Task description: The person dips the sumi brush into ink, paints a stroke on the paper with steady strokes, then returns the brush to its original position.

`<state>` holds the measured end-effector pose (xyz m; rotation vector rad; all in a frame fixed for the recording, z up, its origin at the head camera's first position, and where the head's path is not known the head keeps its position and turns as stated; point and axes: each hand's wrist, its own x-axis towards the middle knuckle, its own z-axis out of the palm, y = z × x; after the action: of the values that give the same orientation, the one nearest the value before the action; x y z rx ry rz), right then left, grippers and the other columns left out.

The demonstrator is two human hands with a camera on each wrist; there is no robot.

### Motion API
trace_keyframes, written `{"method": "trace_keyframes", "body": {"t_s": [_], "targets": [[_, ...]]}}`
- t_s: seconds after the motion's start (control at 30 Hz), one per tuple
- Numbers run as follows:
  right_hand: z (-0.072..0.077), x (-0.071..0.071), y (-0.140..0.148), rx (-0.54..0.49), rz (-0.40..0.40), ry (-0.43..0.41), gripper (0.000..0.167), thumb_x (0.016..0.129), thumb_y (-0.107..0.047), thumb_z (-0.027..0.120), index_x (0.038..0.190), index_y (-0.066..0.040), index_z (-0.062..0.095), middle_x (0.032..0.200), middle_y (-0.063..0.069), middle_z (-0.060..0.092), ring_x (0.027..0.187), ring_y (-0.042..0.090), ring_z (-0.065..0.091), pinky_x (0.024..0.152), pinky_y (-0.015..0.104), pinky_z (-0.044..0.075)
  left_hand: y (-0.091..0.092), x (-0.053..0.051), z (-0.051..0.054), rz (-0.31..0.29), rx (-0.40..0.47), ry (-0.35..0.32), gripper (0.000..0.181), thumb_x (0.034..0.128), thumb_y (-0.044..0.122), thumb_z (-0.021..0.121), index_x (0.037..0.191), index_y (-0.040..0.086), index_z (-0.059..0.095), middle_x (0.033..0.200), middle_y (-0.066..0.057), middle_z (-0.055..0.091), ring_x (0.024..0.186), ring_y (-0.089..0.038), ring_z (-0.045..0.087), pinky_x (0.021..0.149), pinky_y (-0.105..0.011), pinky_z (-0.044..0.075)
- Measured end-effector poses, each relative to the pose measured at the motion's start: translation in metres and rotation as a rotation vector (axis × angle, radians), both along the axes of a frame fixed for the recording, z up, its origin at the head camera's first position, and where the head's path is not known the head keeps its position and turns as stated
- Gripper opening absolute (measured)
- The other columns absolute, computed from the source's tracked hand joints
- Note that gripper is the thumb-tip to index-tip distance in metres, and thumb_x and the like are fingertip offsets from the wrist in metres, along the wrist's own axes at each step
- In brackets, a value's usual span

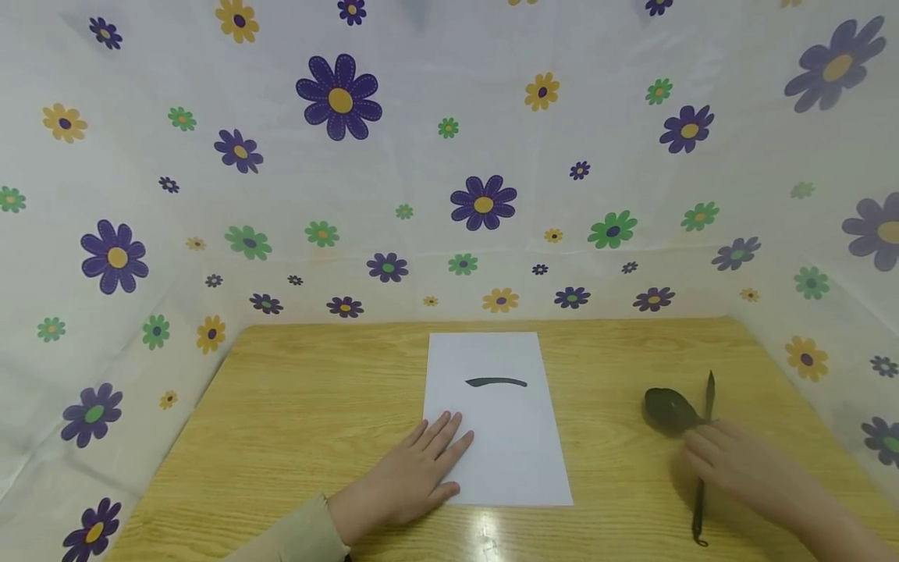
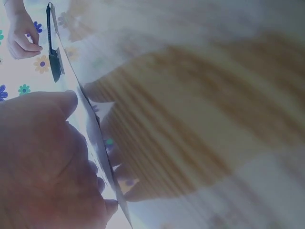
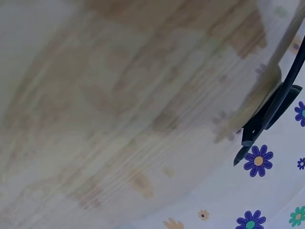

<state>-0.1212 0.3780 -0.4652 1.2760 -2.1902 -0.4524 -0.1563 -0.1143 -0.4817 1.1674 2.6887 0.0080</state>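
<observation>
A white sheet of paper (image 1: pixel 502 460) lies on the wooden table, bearing one thick black brush stroke (image 1: pixel 497 382). My left hand (image 1: pixel 421 472) rests on its left edge, fingers straight and spread. Over to the right, a dark calligraphy brush (image 1: pixel 698 511) leans across a black ink dish (image 1: pixel 667 410), tip pointing away and hooked end toward me. My right hand (image 1: pixel 737 464), slightly blurred, hovers above the brush handle. In the left wrist view that right hand (image 2: pixel 23 36) has loosely bent fingers apart from the brush (image 2: pixel 49 28). No fingers appear on the brush (image 3: pixel 291 76) in the right wrist view.
The light wood table (image 1: pixel 316 398) is enclosed at the back and both sides by a white flower-printed cloth (image 1: pixel 414 172). A bright reflection shows on the table near its front edge.
</observation>
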Motion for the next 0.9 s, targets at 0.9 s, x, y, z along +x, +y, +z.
{"method": "trace_keyframes", "body": {"t_s": [0.9], "targets": [[0.025, -0.017, -0.022, -0.114, -0.080, -0.008, 0.042, 0.097, 0.004, 0.032, 0.109, 0.002, 0.072, 0.105, 0.017, 0.072, 0.090, 0.033, 0.068, 0.076, 0.047, 0.060, -0.004, -0.003, -0.005, -0.025, 0.028, 0.136, 0.064, 0.1131, 0.050, 0.039, 0.170, 0.021, 0.029, 0.178, -0.013, 0.020, 0.166, -0.031, 0.020, 0.134, -0.052, 0.026]]}}
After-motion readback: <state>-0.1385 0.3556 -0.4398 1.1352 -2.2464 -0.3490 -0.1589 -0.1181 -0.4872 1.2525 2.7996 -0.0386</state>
